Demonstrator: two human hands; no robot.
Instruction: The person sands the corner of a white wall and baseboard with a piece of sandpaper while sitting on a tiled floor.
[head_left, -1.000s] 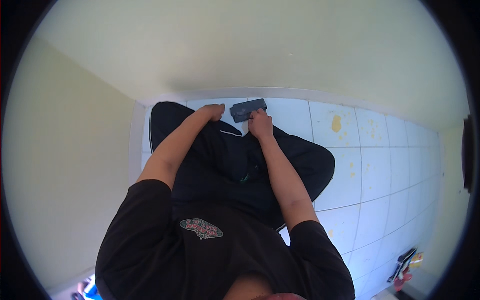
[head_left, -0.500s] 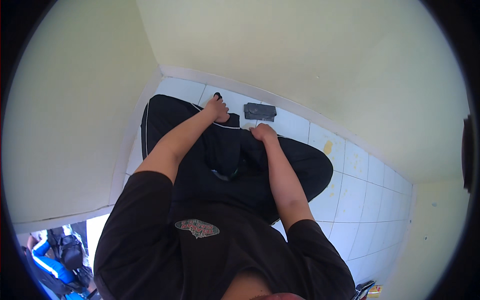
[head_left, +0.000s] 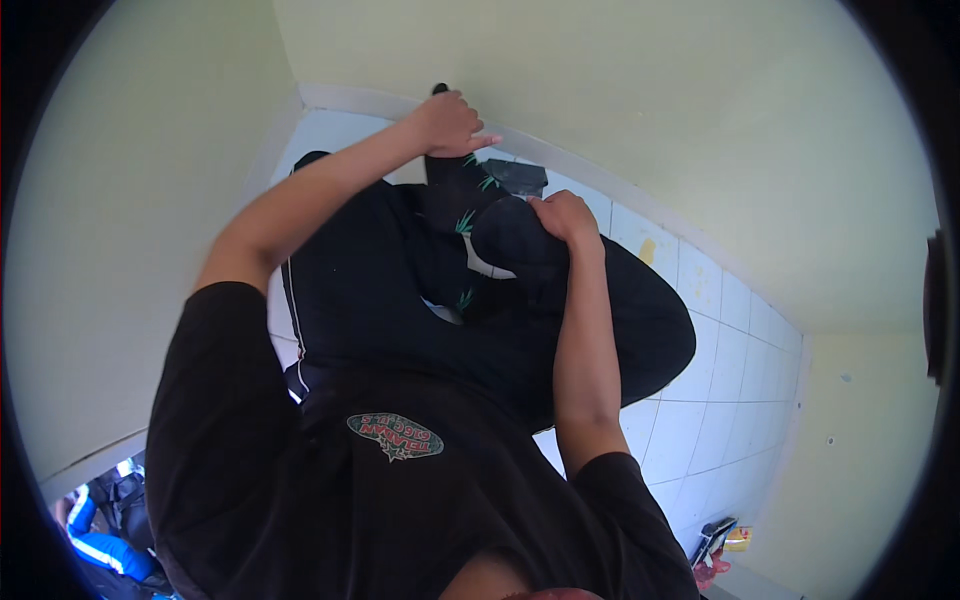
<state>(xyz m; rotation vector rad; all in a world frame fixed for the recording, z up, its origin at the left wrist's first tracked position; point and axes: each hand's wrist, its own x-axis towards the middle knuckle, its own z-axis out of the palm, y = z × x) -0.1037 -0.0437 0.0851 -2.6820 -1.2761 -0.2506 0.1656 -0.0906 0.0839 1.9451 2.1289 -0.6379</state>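
I sit on the floor in black trousers with my legs folded. A black sock (head_left: 447, 200) with green leaf patterns stretches up from between my legs. My left hand (head_left: 447, 122) is closed around its far end, with a dark tip showing past the knuckles and one finger sticking out. How much of a foot is inside the sock, I cannot tell. My right hand (head_left: 566, 216) pinches the dark cloth of a trouser leg (head_left: 515, 238) beside the sock. Just beyond that hand lies a dark grey folded pouch (head_left: 516, 177), partly covered.
Pale walls (head_left: 620, 90) meet in a corner close in front and at the left. White floor tiles (head_left: 690, 360) with yellowish stains (head_left: 648, 250) run to the right. Packets (head_left: 738, 539) lie at the lower right. A person in blue (head_left: 105, 552) and dark bags show at the lower left.
My left hand has moved up and away with the sock, baring its green leaves. My right hand has moved up and slightly right, lifting the trouser leg.
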